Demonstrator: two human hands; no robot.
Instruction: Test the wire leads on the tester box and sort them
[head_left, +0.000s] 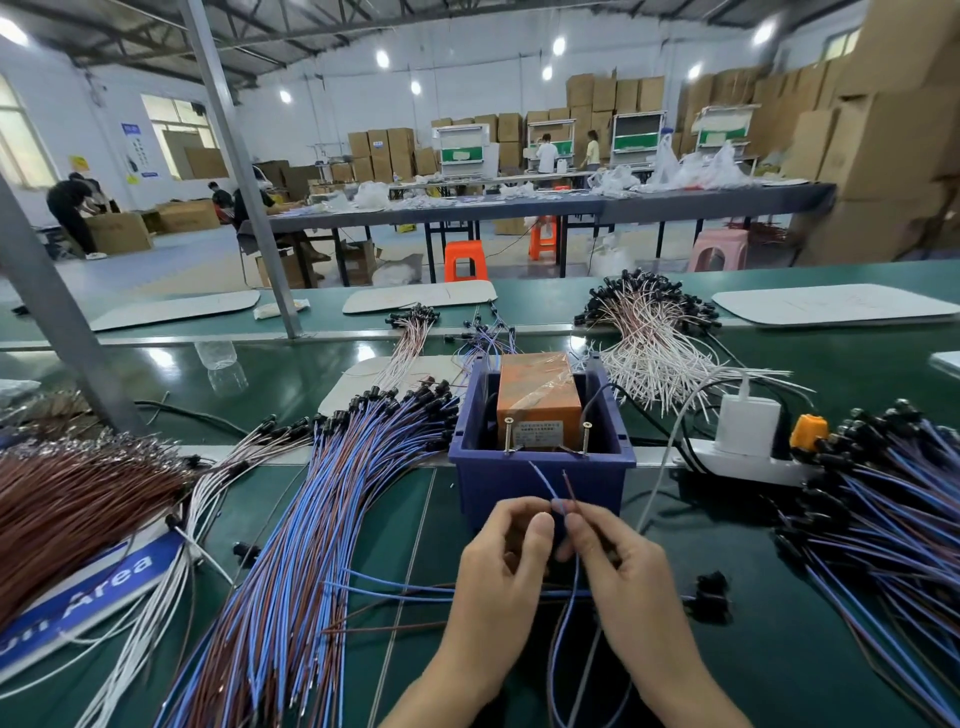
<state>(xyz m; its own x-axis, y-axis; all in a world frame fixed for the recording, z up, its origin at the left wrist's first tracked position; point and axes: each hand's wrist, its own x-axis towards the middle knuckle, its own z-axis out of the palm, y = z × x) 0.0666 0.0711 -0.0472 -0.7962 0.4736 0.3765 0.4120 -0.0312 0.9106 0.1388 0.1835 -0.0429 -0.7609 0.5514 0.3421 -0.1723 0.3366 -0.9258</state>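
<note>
Two bare hands hold one wire lead in front of a blue tester box on a green worktop (727, 649).

The left hand (506, 566) and right hand (615, 564) have their fingers pinched closed on the wire lead (550, 491), its blue and brown ends pointing up toward two screws (586, 439) on the tester box (540, 480). A large bundle of leads (322, 519) lies to the left, another bundle (893, 519) to the right.

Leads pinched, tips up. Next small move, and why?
Probably push both hands forward so the blue lead meets the left screw and the brown lead the right screw. The left hand and right hand hold the spread tips just short of the tester box, aimed at those screws.
</note>
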